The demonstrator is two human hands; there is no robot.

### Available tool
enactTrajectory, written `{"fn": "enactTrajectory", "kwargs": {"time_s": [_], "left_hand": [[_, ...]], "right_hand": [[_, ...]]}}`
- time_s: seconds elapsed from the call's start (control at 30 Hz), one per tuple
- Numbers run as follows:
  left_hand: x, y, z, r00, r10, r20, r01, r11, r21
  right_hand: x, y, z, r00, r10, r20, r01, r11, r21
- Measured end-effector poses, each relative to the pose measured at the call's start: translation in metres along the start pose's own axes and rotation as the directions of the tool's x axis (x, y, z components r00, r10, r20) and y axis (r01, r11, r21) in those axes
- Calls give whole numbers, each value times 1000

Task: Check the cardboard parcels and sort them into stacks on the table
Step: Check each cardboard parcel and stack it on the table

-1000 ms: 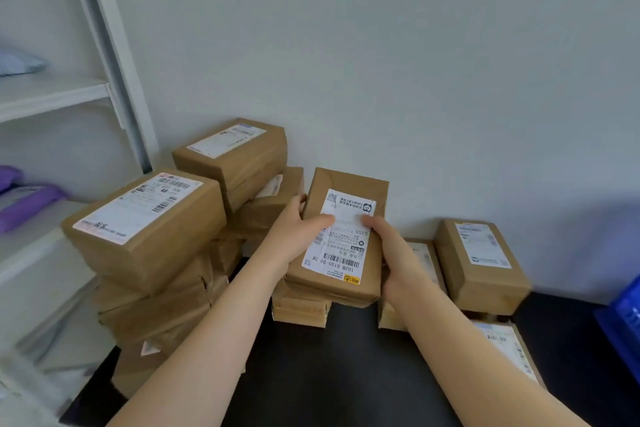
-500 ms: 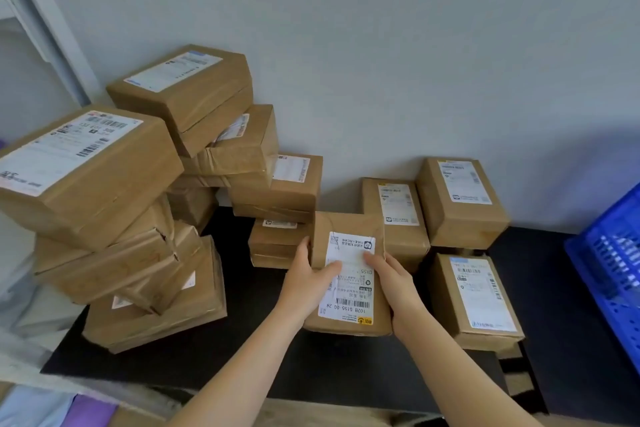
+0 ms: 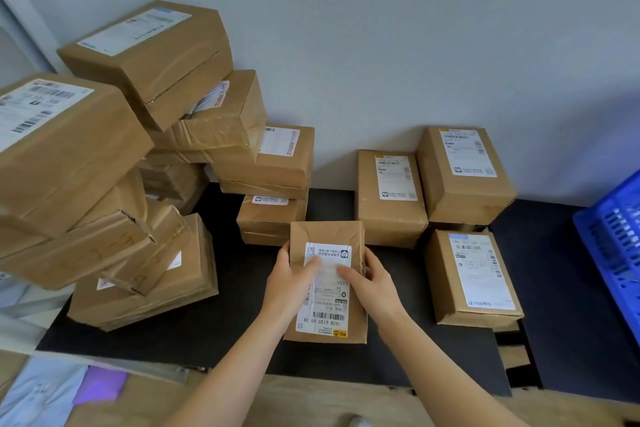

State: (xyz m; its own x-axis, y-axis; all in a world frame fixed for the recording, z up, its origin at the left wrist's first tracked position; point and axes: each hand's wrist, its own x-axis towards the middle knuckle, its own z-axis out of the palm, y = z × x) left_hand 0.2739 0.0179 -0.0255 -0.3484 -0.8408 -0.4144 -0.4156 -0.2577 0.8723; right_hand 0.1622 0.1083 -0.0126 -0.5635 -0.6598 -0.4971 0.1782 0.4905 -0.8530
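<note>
Cardboard everywhere: brown, taped, creased boxes, each with a white printed label. The small parcel (image 3: 329,312), a flat oblong wrapped in wrinkled brown paper, sits at 6 o'clock from the middle of the view, low over the matte black worktop (image 3: 242,291); whether it rests on that surface cannot be told. Both hands grip it. The left hand (image 3: 291,282) curls round its 9 o'clock edge with the thumb on the label, and the right hand (image 3: 372,282) curls round its 3 o'clock edge the same way. From the parcel, three squarish boxes lie label-up between 1 and 3 o'clock: a box against the wall (image 3: 389,198), a taller box (image 3: 464,173) beside it, and a nearer box (image 3: 471,277). At 11 o'clock a short stack of two flat boxes (image 3: 273,191) stands just beyond the parcel. At 9 to 10 o'clock a leaning pile of larger boxes (image 3: 104,184), glossy with tape and torn at some corners, hides too much of itself to count. One blue plastic crate (image 3: 616,246) with slotted walls shows at the 3 o'clock edge. A smooth pale wall (image 3: 381,28) rises behind it all.
</note>
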Motion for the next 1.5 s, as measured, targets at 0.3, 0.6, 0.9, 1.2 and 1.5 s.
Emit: {"fn": "enactTrajectory", "kwargs": {"time_s": [0.3,0.6,0.9,1.2,1.5], "left_hand": [[10,-18,1,992,-108,63,101,990,100],[15,-17,14,993,-105,54,89,966,243],[18,-14,18,979,-205,8,199,959,203],[14,-14,20,979,-204,-25,206,962,178],[17,-25,18,960,-278,-2,278,959,62]], "right_hand": [[17,9,-1,982,190,22,-187,978,-91],[28,13,-2,980,195,49,-184,966,-182],[38,17,-3,984,173,33,-159,952,-260],[42,20,-2,985,170,17,-158,943,-293],[42,22,-4,985,175,14,-164,946,-281]]}}
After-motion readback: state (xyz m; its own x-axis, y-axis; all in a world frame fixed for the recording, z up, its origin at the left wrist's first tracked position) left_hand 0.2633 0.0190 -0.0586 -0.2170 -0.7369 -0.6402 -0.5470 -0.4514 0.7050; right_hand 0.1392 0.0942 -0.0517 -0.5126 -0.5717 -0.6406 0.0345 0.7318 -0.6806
